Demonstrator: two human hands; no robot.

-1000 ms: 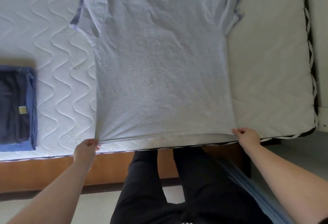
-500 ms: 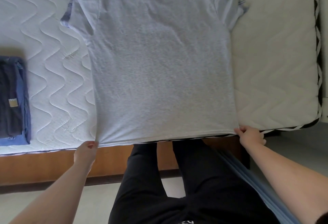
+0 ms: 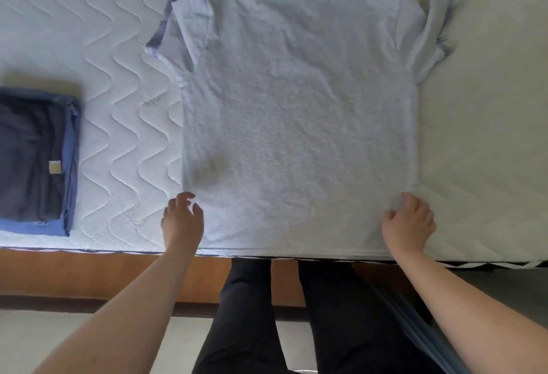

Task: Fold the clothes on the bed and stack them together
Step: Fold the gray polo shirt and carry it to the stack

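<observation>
A light grey short-sleeved shirt (image 3: 296, 112) with plaid trim lies spread flat, back up, on the white quilted mattress (image 3: 103, 47). Its hem runs along the near bed edge and its collar points away. My left hand (image 3: 182, 219) sits at the shirt's lower left side edge, fingers curled round the fabric edge. At the lower right side edge, my right hand (image 3: 407, 221) has its fingers curled into the cloth. A folded stack of dark navy and blue clothes (image 3: 35, 160) lies at the far left of the bed.
The wooden bed frame (image 3: 74, 273) runs below the mattress edge. A cream cover (image 3: 480, 107) spreads over the bed's right part. My legs in black trousers (image 3: 252, 314) stand against the frame, with pale floor on either side.
The shirt went from being pulled taut by its hem corners to lying flat. Both hands moved off the hem corners, a little up the side edges and onto the bed.
</observation>
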